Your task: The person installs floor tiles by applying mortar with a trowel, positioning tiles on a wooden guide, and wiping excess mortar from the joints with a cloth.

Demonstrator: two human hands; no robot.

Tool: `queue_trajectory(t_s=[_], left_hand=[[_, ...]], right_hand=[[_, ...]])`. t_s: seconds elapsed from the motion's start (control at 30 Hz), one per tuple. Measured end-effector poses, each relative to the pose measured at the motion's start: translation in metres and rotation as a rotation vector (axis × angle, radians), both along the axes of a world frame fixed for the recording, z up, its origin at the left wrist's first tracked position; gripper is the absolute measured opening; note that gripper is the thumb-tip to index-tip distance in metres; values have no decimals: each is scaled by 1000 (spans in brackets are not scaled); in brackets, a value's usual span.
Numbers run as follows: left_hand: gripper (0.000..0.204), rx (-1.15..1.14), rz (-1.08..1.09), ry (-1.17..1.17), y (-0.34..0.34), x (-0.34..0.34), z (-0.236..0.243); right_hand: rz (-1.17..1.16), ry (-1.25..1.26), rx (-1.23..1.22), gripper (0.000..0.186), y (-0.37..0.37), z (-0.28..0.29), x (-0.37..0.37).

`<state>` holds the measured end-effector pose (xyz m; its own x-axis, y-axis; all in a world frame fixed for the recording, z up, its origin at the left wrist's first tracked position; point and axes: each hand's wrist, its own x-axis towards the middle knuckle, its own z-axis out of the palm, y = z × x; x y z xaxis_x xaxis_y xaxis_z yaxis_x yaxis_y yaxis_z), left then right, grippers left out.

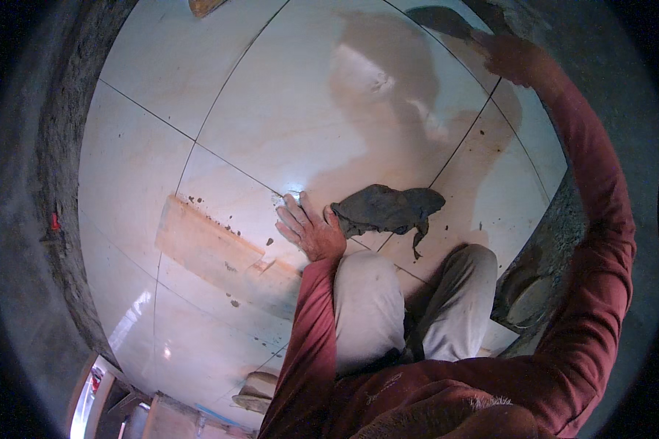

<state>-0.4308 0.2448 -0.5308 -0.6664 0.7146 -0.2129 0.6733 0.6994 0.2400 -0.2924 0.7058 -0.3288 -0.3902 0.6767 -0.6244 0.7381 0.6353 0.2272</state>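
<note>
My left hand (pixel 311 230) rests on the pale, glossy floor tiles (pixel 271 124) with its fingers spread, close to a dark joint line. Just right of it, near my thumb, lies a crumpled dark grey cloth (pixel 388 207) in front of my knees. My right arm reaches out to the far right, where my right hand (pixel 511 58) is closed on a trowel (pixel 441 21) with a dark, flat blade. The blade is over the tiles near their far right edge; whether it touches them I cannot tell.
Dark crumbs (pixel 269 241) dot the tiles at the left, beside a peach-coloured band (pixel 220 241), perhaps a reflection. A brownish object (pixel 205 6) sits at the far edge. Rough ground (pixel 549 227) borders the tiles at the right. A sandal (pixel 256 391) lies at the near left.
</note>
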Motion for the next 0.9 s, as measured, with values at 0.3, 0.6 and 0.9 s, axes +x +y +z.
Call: queue_trajectory(t_s=[0.3, 0.6, 0.9], left_hand=[[70, 52, 2, 60, -1, 1, -4], [67, 34, 2, 7, 3, -2, 4], [70, 33, 7, 21, -5, -3, 1]], right_hand=[[271, -228, 0, 55, 30, 34, 112], [185, 196, 510, 35, 89, -23, -25], [141, 214, 539, 28, 153, -64, -63]])
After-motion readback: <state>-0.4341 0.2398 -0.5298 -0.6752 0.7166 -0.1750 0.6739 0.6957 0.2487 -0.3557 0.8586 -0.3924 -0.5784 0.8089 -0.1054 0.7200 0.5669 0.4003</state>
